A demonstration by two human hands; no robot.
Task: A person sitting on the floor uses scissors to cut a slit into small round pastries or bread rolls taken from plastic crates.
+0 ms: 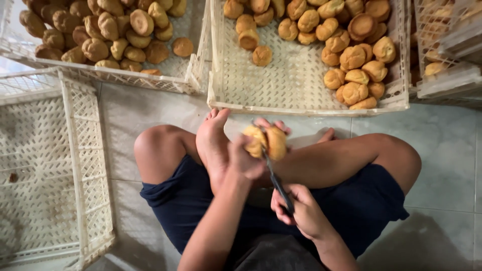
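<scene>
I sit cross-legged on the floor. My left hand (246, 159) holds a round golden bun (267, 142) above my lap, fingers wrapped around its far side. My right hand (300, 211) grips a dark-handled knife (275, 180), and its blade runs up into the bun, which is split partly open. A white plastic crate (301, 103) just beyond my feet holds several more buns (351, 55), mostly on its right side.
A second white crate (165, 80) of buns stands at the upper left. A white crate (80, 165) with no buns in it lies at my left. More stacked crates (447, 80) sit at the upper right. Grey tiled floor (442, 150) lies around me.
</scene>
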